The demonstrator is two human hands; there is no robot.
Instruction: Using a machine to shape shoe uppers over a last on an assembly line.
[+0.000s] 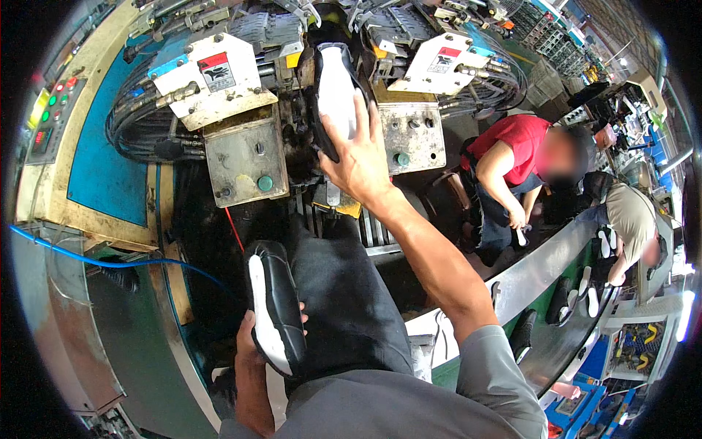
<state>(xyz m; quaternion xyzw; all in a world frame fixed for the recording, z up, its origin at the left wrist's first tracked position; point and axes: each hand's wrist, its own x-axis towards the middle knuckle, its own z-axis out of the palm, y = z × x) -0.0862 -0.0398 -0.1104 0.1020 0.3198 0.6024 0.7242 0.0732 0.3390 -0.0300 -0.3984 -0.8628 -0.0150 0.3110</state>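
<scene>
Low on the left, by my thigh, my left hand (252, 335) grips a black shoe upper (291, 307) from beneath, fingertips showing along its edge. The upper's white underside (263, 307) faces left. Ahead, a second black shoe upper (322, 135) sits in the machine, its white underside (336, 77) turned up. Over the rear part of that underside lies my right hand (356, 157), fingers stretched and spread, with the thumb near the left edge. Machine arms (219, 73) with hoses flank this second shoe on both sides.
Metal boxes with green buttons (264, 184) jut out either side of the shoe. At far left stands a control panel (55, 121); a blue hose (110, 260) runs below it. Rightward, a conveyor (559, 263) carries several shoes, with a red-shirted person (512, 150) and another (630, 219) beside it.
</scene>
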